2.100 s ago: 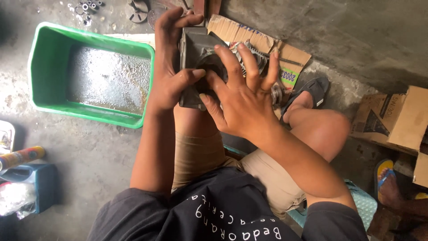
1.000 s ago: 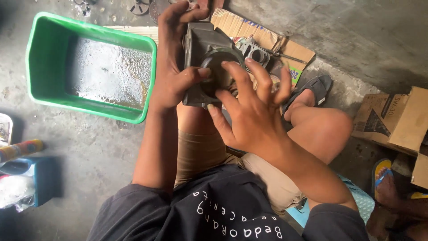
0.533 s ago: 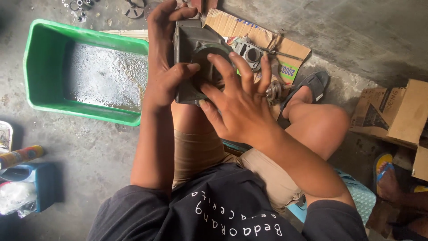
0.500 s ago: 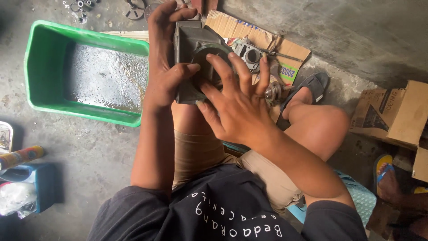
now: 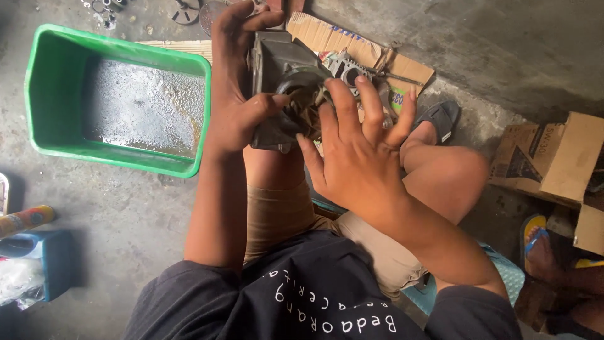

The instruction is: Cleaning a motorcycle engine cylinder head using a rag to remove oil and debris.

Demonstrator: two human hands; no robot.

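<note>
A grey metal engine part, boxy with a round opening, rests above my left knee. My left hand grips its left side, thumb hooked over the front by the opening. My right hand lies flat against the part's right face, fingers spread, palm pressing on a round piece in the opening. Most of that round piece is hidden under the hand.
A green plastic tub with grimy liquid stands on the concrete floor at left. Flattened cardboard with small metal parts lies beyond the knees. Cardboard boxes and sandals sit right. A blue container is at lower left.
Both hands have stayed on the engine part. My right hand has shifted slightly on the opening, fingers turning and spreading; the view has swayed a little.
</note>
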